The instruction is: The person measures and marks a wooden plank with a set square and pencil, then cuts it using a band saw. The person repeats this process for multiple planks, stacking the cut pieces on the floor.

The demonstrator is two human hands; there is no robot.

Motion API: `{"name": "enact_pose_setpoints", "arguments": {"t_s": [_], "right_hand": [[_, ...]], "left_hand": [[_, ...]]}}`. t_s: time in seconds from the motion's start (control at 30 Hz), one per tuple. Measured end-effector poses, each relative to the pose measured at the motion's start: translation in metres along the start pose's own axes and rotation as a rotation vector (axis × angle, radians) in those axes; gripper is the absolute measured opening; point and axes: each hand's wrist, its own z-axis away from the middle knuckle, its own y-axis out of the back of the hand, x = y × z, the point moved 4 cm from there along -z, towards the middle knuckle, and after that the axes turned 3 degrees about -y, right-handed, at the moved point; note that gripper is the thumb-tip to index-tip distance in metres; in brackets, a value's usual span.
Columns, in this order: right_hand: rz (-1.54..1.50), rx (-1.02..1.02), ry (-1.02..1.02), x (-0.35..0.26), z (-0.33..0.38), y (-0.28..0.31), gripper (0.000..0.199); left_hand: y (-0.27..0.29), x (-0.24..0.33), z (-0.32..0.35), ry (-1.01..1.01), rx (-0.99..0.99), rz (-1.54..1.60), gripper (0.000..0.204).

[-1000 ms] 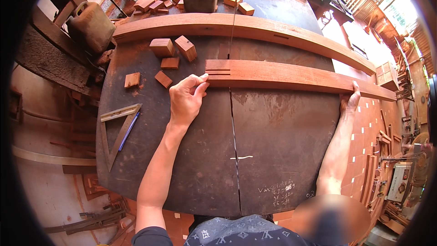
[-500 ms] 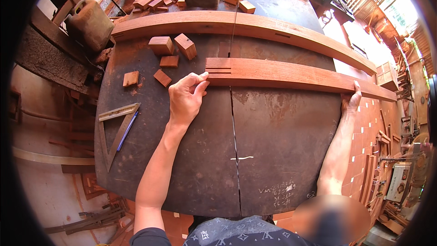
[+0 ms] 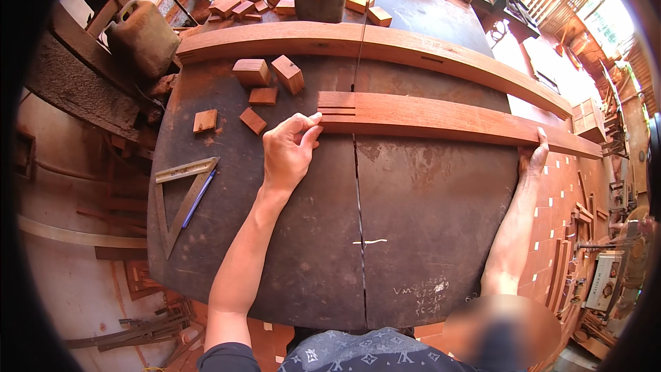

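Note:
A reddish wooden beam (image 3: 441, 118) lies across the dark saw table, with thin parallel slots cut into its left end. My left hand (image 3: 289, 151) is closed at that end, thumb and fingertips pinching its near corner. Farther right, my right hand (image 3: 533, 155) grips the near side of the beam, thumb on top and the other fingers mostly hidden beneath. The thin upright saw blade (image 3: 361, 38) stands just behind the slotted end, at the far side of the beam. From there a dark slit runs through the table (image 3: 296, 255) toward me.
A longer beam (image 3: 275, 36) lies behind the blade, with a wooden block (image 3: 250, 71) and several offcuts nearby. On the left are a triangular square (image 3: 165, 217) and a blue pen (image 3: 198, 200). The saw's metal post (image 3: 320, 0) rises at the back; a jerrycan (image 3: 143, 38) stands far left.
The whole view has shifted slightly, so everything sits a little farther right and lower. Both hands keep their hold, and the beam shows no clear movement relative to the blade.

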Motion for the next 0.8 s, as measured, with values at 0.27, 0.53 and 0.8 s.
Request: {"name": "enact_pose_setpoints", "arguments": {"t_s": [0.27,0.53,0.8], "right_hand": [[0.003,0.015,-0.007,0.0014,0.0031,-0.0037,0.044],[0.018,0.013,-0.012,0.0009,0.0006,-0.0001,0.043],[0.001,-0.008,-0.034,0.0014,0.0001,-0.0004,0.044]], "left_hand": [[0.0005,-0.002,0.0004,-0.015,-0.001,0.002,0.004],[-0.0009,-0.001,0.0005,-0.018,0.046,0.036,0.006],[-0.0007,-0.0032,0.0004,-0.025,0.04,0.039,0.005]]}}
